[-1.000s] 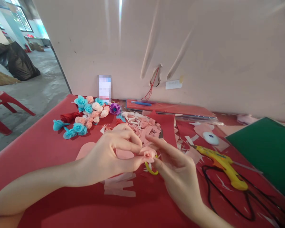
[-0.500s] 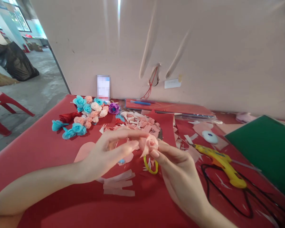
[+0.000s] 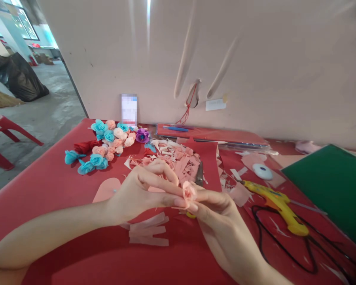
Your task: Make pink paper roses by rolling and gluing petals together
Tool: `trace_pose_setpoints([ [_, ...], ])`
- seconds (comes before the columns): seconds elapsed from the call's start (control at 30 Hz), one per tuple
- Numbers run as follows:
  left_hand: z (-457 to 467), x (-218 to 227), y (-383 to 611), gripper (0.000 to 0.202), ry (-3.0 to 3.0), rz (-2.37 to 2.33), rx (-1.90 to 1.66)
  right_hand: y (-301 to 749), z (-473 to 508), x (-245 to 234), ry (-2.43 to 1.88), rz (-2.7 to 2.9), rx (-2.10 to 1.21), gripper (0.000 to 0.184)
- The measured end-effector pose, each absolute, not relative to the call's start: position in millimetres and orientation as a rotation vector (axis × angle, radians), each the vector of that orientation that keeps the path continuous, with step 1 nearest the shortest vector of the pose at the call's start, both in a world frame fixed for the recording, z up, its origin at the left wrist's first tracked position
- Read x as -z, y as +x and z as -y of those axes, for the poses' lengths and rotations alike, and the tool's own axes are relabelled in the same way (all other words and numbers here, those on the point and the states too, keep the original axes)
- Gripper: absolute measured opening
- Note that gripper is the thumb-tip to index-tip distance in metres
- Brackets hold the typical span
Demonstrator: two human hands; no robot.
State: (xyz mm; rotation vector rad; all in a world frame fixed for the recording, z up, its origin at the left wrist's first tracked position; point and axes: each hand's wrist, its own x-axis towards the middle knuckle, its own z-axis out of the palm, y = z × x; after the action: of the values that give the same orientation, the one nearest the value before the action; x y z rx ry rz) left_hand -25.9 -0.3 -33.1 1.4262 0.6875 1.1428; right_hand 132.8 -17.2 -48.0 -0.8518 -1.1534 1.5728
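Note:
A small pink paper rose (image 3: 190, 191) is pinched between my two hands in the middle of the view. My left hand (image 3: 148, 188) closes thumb and forefinger on its left side, where a petal edge sticks out below. From the right, the thumb and forefinger of my right hand (image 3: 221, 211) grip its base. Just under the rose a bit of yellow scissor handle (image 3: 191, 215) shows, mostly hidden by my right hand. Cut pink paper strips (image 3: 150, 229) lie on the red table (image 3: 112, 257) in front of my left wrist.
Blue, pink, white and purple paper flowers (image 3: 109, 136) cluster at the back left by a phone (image 3: 129, 109). Pink scraps (image 3: 186, 166) are heaped behind my hands. A yellow glue gun (image 3: 280, 204) with black cord, a white disc-like object (image 3: 262, 171) and a green board (image 3: 332, 190) lie right.
Both hands have come together and the rose sits slightly lower. My left fingers, apart before, now pinch the rose's left side, and the yellow handle is more covered.

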Motion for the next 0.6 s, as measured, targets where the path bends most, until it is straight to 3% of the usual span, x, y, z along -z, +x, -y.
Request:
trace_pose_setpoints([
  [0.43,1.0,39.7,-21.4,0.016,1.361,-0.705,-1.309,132.2,15.9,48.1,-0.828,1.392,-1.352,0.018],
  [0.6,1.0,40.2,-21.0,0.017,1.323,-0.679,-1.269,132.5,13.0,42.7,-0.82,1.363,-1.574,0.004],
])
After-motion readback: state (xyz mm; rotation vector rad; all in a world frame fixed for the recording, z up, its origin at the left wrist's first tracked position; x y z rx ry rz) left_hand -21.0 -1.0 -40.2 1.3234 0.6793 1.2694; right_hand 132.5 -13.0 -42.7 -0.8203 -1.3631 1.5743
